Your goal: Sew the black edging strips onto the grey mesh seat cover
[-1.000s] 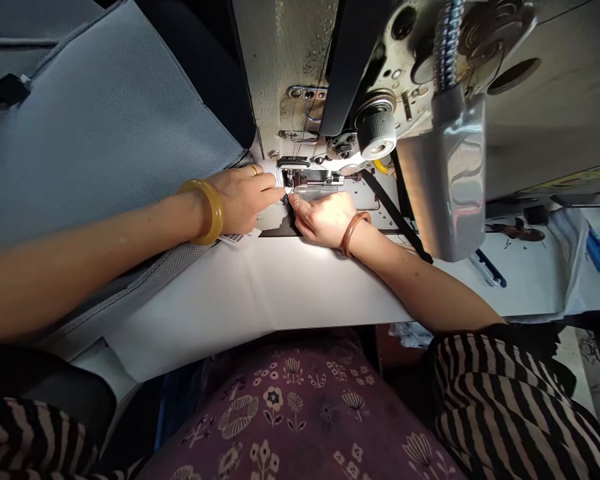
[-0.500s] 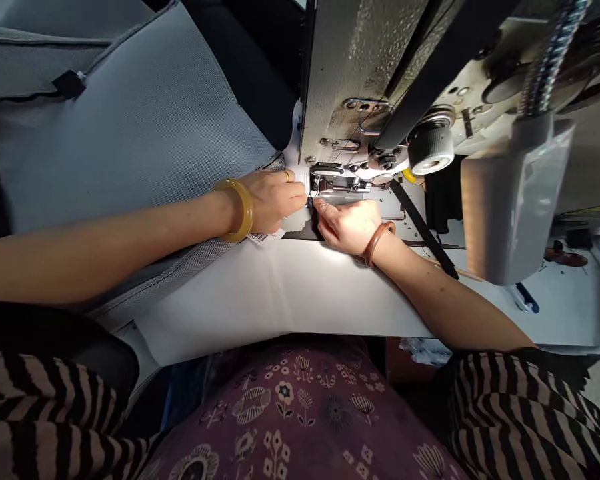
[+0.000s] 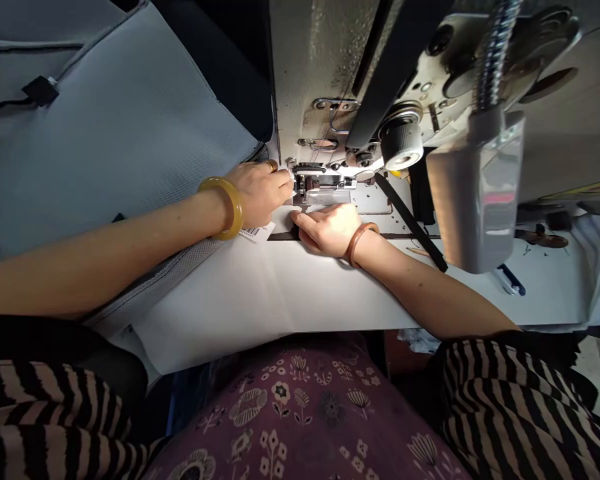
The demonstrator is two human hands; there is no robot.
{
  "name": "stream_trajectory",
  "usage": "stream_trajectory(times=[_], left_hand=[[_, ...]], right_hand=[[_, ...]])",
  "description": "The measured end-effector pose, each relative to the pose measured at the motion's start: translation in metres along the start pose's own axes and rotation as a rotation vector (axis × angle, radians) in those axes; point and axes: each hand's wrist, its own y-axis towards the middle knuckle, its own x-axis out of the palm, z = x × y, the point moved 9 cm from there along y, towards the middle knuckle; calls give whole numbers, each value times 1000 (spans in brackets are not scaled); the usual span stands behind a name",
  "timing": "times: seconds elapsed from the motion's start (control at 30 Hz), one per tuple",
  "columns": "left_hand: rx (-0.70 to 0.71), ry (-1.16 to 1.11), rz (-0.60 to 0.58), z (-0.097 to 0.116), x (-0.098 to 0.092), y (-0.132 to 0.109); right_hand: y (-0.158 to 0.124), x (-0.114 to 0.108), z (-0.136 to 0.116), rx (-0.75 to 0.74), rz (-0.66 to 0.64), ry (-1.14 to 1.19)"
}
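My left hand [image 3: 260, 193], with a yellow bangle and a ring, is closed on the edge of a large grey mesh fabric piece [image 3: 145, 127], just left of the presser foot [image 3: 301, 187] of a sewing machine [image 3: 325, 73]. A white label [image 3: 259, 232] with a barcode sticks out below that hand. My right hand [image 3: 330, 230], wearing a brown bangle, rests at the front of the machine bed with fingers curled and thumb and forefinger together. Whatever lies between those fingertips is too small to make out.
A lamp [image 3: 473, 193] hangs at the right on a braided cable. On the white table [image 3: 300, 287] lie a black strip [image 3: 413, 223], a blue-handled tool [image 3: 510, 280] and dark scissors [image 3: 543, 237]. More grey fabric with a black tab [image 3: 40, 91] spreads at the far left.
The machine and lamp sit further left in the picture as the view has shifted. My right fingertips have drawn slightly back from the presser foot towards me. My left hand still grips the fabric.
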Motion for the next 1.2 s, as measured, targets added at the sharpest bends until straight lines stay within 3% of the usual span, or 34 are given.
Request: stream_trajectory(times=[0.1, 0.33, 0.9, 1.2], left_hand=[[23, -1, 33, 1, -2, -1], [23, 49, -20, -1, 6, 3], [215, 87, 146, 11, 0, -5], [81, 77, 116, 9, 2, -3]], right_hand=[[1, -1, -1, -2, 37, 11], [2, -2, 0, 12, 66, 12], [5, -7, -3, 4, 113, 24], [4, -5, -1, 33, 26, 24]])
